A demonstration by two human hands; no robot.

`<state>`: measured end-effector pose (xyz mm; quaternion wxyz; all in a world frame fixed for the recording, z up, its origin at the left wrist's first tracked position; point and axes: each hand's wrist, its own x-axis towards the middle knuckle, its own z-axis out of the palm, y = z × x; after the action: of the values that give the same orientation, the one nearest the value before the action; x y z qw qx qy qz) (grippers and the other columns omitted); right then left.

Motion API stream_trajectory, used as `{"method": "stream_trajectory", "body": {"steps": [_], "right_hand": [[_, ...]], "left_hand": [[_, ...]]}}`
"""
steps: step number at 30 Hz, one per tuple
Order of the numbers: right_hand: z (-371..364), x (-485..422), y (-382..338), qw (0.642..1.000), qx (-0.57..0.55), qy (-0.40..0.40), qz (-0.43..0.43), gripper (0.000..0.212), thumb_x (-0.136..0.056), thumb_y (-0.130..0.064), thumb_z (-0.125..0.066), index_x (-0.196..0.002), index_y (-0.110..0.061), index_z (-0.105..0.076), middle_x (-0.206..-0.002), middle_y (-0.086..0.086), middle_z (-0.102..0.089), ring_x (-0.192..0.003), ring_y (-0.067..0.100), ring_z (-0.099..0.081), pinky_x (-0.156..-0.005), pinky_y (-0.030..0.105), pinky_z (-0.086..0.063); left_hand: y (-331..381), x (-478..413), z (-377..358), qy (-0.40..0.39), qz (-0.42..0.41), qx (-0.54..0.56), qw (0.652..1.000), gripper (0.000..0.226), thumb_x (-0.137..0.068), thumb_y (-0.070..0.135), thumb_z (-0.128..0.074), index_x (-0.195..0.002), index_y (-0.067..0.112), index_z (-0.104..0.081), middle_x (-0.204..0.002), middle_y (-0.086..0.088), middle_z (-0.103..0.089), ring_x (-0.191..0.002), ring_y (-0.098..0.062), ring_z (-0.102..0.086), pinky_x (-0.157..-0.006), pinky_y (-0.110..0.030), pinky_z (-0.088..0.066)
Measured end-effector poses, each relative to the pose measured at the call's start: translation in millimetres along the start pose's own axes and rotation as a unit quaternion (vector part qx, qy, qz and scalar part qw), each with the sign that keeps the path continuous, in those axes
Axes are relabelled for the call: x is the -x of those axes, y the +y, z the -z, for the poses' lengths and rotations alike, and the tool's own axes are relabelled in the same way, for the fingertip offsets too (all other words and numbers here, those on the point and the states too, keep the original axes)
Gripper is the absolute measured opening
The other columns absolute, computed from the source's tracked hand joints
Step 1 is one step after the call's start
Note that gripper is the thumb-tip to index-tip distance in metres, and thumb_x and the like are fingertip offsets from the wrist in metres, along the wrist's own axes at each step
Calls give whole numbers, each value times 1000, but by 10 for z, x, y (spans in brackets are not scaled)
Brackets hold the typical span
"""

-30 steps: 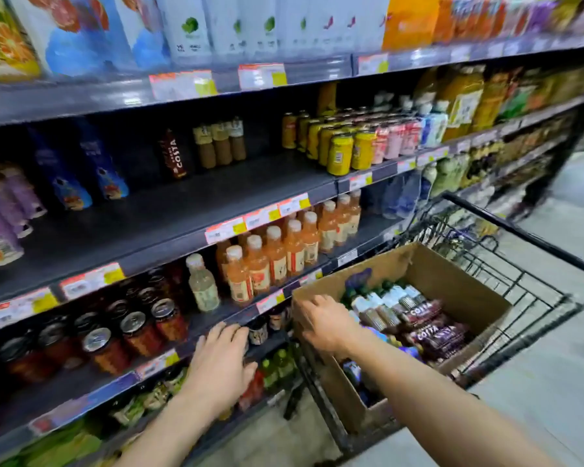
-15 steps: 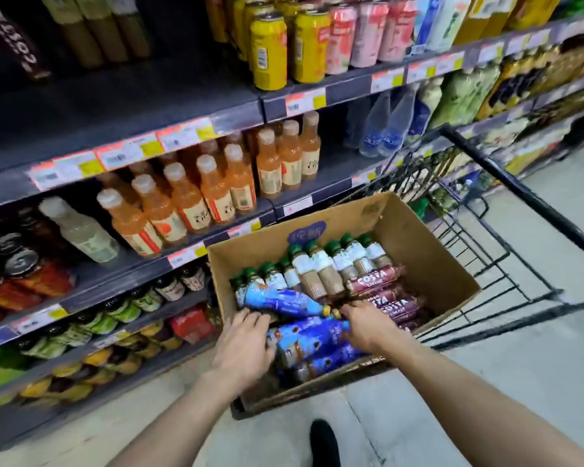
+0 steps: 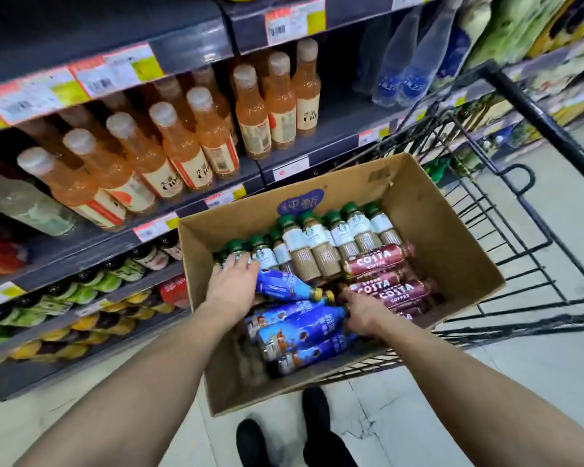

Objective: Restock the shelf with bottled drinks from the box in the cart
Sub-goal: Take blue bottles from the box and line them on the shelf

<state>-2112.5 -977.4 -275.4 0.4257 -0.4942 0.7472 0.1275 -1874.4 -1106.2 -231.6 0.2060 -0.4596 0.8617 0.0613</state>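
A cardboard box (image 3: 452, 244) sits in the black wire cart (image 3: 533, 230). Inside it lie blue bottles (image 3: 300, 332), maroon Costa coffee bottles (image 3: 375, 261) and green-capped milk-coffee bottles (image 3: 317, 244). My left hand (image 3: 231, 284) lies on the base end of the topmost blue bottle (image 3: 284, 287), with its fingers stretched toward the green caps. My right hand (image 3: 361, 315) reaches in from the right, and its fingers curl around the neck end of a blue bottle in the pile. The shelf (image 3: 317, 153) to the left holds rows of orange drink bottles (image 3: 182, 146).
Price tags line the shelf edges (image 3: 115, 72). Lower shelves carry green and yellow packs (image 3: 81, 298). Clear blue-labelled bottles (image 3: 415, 69) stand further right. The cart's handle bar (image 3: 547, 126) runs along the right. My black shoes (image 3: 250, 443) stand on the tiled floor below the box.
The view has dropped from the shelves onto the box. Both hands have gone from the box's edge down onto the blue bottles, the left further in.
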Motion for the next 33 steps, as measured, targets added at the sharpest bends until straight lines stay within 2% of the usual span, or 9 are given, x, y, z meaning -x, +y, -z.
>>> {"method": "stream_trajectory", "body": {"steps": [3, 6, 11, 15, 21, 23, 27, 30, 33], "right_hand": [[-47, -145, 43, 999, 15, -33, 3, 64, -86, -15, -66, -145, -17, -42, -140, 11, -57, -127, 30, -55, -108, 36, -44], [-97, -206, 73, 999, 17, -40, 10, 59, -87, -20, -67, -142, -21, -46, -135, 10, -59, -122, 30, -57, -105, 36, -46], [-26, -195, 187, 998, -56, -27, 16, 55, -82, -24, -81, -132, -23, -58, -124, 4, -64, -113, 24, -60, -94, 25, -45], [153, -34, 262, 986, -155, -31, 54, 40, -75, -25, -88, -108, -30, -65, -102, -4, -69, -94, 15, -65, -78, 25, -47], [258, 400, -6, 897, -423, -49, 118, 25, -83, -18, -81, -97, -17, -61, -99, 15, -73, -94, 27, -74, -71, 35, -58], [230, 542, -196, 877, -465, -18, 121, 21, -87, -20, -78, -95, -20, -59, -94, 11, -73, -89, 25, -74, -71, 39, -56], [266, 862, -615, 868, -468, 67, 149, 20, -89, -18, -75, -99, -14, -58, -80, 2, -65, -67, 14, -61, -55, 31, -49], [343, 1159, -922, 859, -463, 115, 186, 19, -90, -9, -73, -105, -7, -61, -90, 10, -67, -80, 18, -62, -79, 41, -53], [407, 1478, -1150, 851, -455, 165, 206, 22, -90, -3, -71, -110, 1, -60, -96, 14, -67, -84, 19, -62, -76, 31, -52]], "left_hand": [[-2, -186, -100, -39, -4, -4, 999, 67, -94, 15, -51, -154, 17, -22, -163, -5, -20, -148, -32, -17, -114, -49, -29], [54, -257, -217, -65, 1, -1, 998, 63, -95, 23, -51, -153, 20, -25, -157, -5, -29, -144, -34, -20, -112, -52, -30], [97, -218, -284, -69, 20, -20, 997, 42, -92, 28, -60, -132, 21, -47, -133, -1, -46, -127, -28, -34, -93, -46, -44], [72, -44, -363, -66, 38, 36, 996, 47, -89, 28, -67, -131, 20, -48, -132, 2, -48, -126, -26, -37, -79, -40, -49], [38, 318, -337, -2, 76, 164, 984, 64, -84, 47, -70, -137, 21, -47, -131, 1, -49, -119, -28, -42, -90, -43, -49], [43, 495, -253, 34, 97, 215, 971, 65, -83, 52, -69, -137, 23, -49, -129, -1, -53, -114, -30, -47, -92, -41, -46], [-6, 875, -5, 96, 108, 275, 951, 55, -80, 54, -68, -121, 19, -59, -116, -8, -58, -106, -33, -55, -90, -38, -43], [-96, 1194, 187, 131, 96, 339, 927, 45, -78, 51, -72, -110, 20, -63, -107, -8, -61, -103, -32, -58, -86, -38, -45], [-202, 1519, 314, 174, 95, 395, 897, 42, -74, 49, -76, -105, 24, -65, -102, -5, -64, -98, -28, -62, -81, -36, -49]]}}
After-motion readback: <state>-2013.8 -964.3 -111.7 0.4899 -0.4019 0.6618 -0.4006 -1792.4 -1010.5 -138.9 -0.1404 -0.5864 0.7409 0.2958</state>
